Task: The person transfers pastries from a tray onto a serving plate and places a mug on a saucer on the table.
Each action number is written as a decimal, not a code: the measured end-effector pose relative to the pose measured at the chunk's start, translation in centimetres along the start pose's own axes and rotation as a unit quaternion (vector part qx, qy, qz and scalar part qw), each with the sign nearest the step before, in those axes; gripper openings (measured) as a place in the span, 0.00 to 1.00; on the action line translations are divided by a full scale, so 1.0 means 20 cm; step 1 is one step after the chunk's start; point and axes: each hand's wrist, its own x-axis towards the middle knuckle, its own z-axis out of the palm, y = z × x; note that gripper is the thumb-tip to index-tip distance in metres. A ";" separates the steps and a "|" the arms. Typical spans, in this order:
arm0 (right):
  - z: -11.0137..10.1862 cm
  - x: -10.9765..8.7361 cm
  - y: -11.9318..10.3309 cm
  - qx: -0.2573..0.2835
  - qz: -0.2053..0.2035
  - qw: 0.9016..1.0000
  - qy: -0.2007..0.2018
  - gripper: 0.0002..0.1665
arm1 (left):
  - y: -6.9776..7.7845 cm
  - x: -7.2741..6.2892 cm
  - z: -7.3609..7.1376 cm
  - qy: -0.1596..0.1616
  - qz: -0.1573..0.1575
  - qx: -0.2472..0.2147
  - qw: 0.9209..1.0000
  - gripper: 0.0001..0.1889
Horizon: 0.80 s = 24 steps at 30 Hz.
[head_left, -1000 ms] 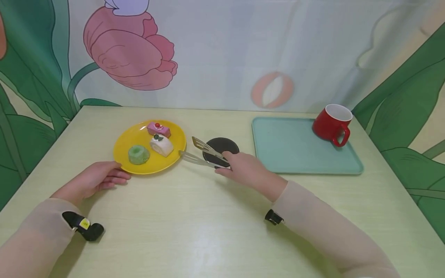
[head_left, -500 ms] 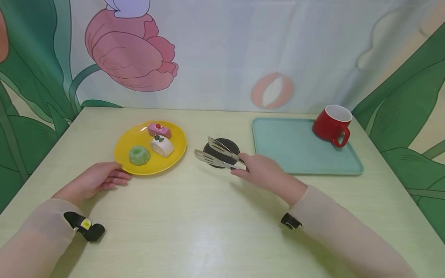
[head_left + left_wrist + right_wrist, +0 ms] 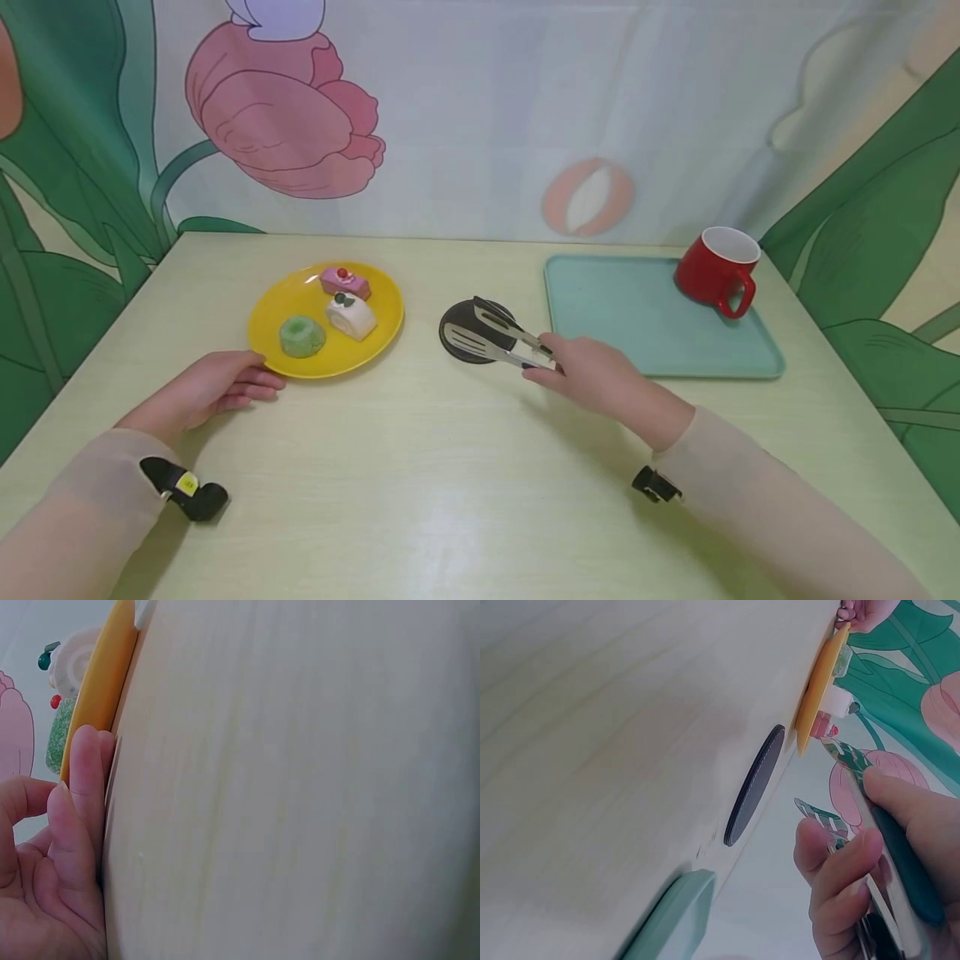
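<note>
My left hand (image 3: 213, 387) pinches the near-left rim of a yellow plate (image 3: 322, 365), thumb at the edge and fingers below it, as the left wrist view shows. On the plate are a green ring-shaped cake (image 3: 302, 336), a white cake roll (image 3: 351, 317) and a pink cake slice (image 3: 345, 282) with a red berry. My right hand (image 3: 603, 379) grips a pair of metal tongs (image 3: 498, 323), their slotted ends spread apart with nothing between them. In the head view these ends overlap a round black coaster (image 3: 468, 313); the right wrist view shows them raised above the table.
A pale green tray (image 3: 615, 317) lies right of the coaster, behind my right hand. A red mug (image 3: 708, 271), white inside, stands at its back right corner with the handle toward me. A printed curtain (image 3: 465, 117) hangs behind the table.
My right hand has moved right with the tongs, from beside the plate's right edge to over the coaster. My left hand and the plate stay in place.
</note>
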 end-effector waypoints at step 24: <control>-0.03 -0.13 0.13 0.029 0.028 0.999 0.007 0.27 | 0.00 0.00 0.00 0.000 0.000 -0.005 1.000 0.27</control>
